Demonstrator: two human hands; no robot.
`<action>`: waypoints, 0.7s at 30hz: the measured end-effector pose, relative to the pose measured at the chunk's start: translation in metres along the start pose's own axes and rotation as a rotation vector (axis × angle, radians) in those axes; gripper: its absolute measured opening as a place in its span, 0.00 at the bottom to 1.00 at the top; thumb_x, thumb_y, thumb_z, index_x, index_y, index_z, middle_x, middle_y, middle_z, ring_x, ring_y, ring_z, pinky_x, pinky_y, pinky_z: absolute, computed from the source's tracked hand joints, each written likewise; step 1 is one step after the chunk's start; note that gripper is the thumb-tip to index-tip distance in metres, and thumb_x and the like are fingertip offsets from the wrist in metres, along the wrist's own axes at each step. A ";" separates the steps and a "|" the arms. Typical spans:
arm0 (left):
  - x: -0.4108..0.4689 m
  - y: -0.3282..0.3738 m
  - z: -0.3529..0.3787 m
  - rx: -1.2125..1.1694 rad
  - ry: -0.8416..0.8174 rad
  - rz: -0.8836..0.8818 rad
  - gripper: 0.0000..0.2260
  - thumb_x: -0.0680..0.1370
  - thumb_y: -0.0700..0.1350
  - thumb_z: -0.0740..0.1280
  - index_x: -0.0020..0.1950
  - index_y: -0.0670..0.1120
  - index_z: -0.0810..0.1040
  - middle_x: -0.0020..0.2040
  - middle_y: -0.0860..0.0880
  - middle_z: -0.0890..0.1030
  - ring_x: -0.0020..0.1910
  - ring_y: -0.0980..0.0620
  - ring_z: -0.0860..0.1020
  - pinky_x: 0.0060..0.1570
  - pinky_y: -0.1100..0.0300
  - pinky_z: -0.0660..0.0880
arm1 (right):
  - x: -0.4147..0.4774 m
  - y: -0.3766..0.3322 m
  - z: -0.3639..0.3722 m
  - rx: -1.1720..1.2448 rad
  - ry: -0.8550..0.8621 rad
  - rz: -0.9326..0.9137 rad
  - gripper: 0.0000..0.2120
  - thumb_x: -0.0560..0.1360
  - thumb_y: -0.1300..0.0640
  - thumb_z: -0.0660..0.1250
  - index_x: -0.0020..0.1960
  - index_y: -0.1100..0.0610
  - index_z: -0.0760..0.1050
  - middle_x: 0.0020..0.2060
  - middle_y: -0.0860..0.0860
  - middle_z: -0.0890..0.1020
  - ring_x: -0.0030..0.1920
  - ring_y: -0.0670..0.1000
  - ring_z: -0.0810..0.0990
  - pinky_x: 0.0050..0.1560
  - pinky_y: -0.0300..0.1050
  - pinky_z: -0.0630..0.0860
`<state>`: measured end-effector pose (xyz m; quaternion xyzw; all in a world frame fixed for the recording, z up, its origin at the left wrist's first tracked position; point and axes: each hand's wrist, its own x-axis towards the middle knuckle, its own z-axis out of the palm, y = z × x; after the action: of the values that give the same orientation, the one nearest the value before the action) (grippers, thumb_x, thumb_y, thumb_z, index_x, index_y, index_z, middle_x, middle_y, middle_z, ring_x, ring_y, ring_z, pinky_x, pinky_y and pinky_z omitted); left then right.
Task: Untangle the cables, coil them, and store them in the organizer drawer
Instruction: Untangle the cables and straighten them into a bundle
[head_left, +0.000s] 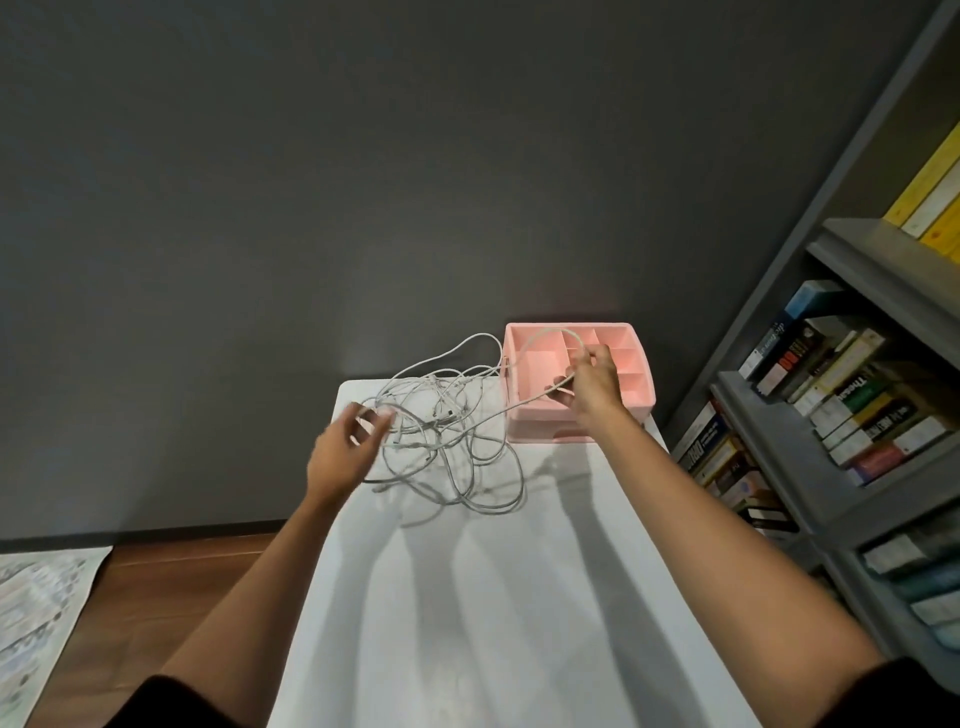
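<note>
A tangle of white cables (447, 441) lies on the far half of the white table (467, 597). My right hand (592, 384) is raised over the pink organizer (639, 384) and pinches a loop of one white cable that arcs up above the compartments. My left hand (343, 452) is at the left side of the tangle, blurred, its fingers curled around strands there. The organizer stands at the table's far right corner, with several open compartments on top and a drawer front with a cut-out handle (550, 434) below. The compartments look empty.
A dark grey wall stands behind the table. A grey bookshelf (841, 415) full of books runs along the right side, close to the table edge. Wooden floor (156, 571) and a patterned mat (36, 613) are at the lower left.
</note>
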<state>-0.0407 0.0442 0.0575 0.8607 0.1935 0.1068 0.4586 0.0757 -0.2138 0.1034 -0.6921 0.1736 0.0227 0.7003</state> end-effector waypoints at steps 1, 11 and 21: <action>-0.002 0.000 0.002 0.141 -0.138 -0.013 0.23 0.65 0.70 0.67 0.40 0.51 0.75 0.34 0.54 0.79 0.37 0.53 0.77 0.40 0.58 0.71 | 0.000 -0.005 0.005 0.004 -0.034 -0.012 0.07 0.83 0.58 0.51 0.49 0.54 0.65 0.35 0.53 0.69 0.32 0.50 0.71 0.31 0.43 0.73; -0.007 0.018 0.018 0.255 -1.006 -0.064 0.07 0.67 0.49 0.76 0.41 0.47 0.87 0.33 0.51 0.84 0.41 0.62 0.80 0.64 0.56 0.71 | -0.023 -0.001 0.029 -0.475 -0.248 -0.172 0.07 0.83 0.53 0.50 0.51 0.54 0.64 0.34 0.49 0.73 0.31 0.48 0.70 0.27 0.39 0.67; 0.018 0.046 0.010 0.085 -0.645 0.145 0.14 0.68 0.34 0.75 0.30 0.53 0.83 0.30 0.54 0.82 0.34 0.60 0.78 0.44 0.61 0.75 | -0.055 0.025 0.032 -0.682 -0.894 0.130 0.13 0.70 0.43 0.72 0.47 0.51 0.78 0.31 0.46 0.80 0.29 0.45 0.59 0.27 0.38 0.54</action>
<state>-0.0103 0.0216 0.0903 0.8801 -0.0189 -0.1469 0.4510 0.0238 -0.1697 0.0937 -0.7901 -0.1149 0.4113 0.4398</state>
